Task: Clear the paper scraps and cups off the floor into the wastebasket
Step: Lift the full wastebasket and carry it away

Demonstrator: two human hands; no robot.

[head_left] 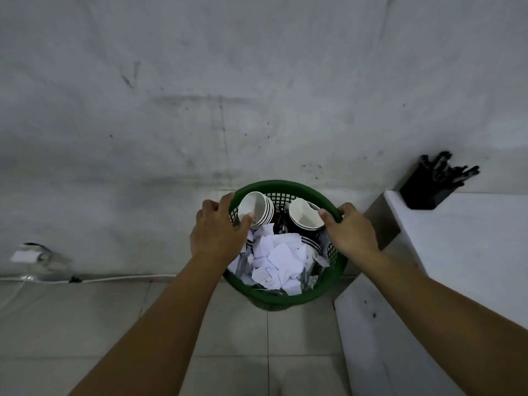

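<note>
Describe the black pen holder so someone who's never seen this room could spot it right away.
Start at the green wastebasket that both hands grip by the rim, against the grey wall. To its right is a white table. At the table's far corner by the wall stands the pen holder, a black box bristling with dark pens, the only thing on the table.

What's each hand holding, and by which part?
Both grip the green wastebasket by its rim: left hand on the left side, right hand on the right.
</note>
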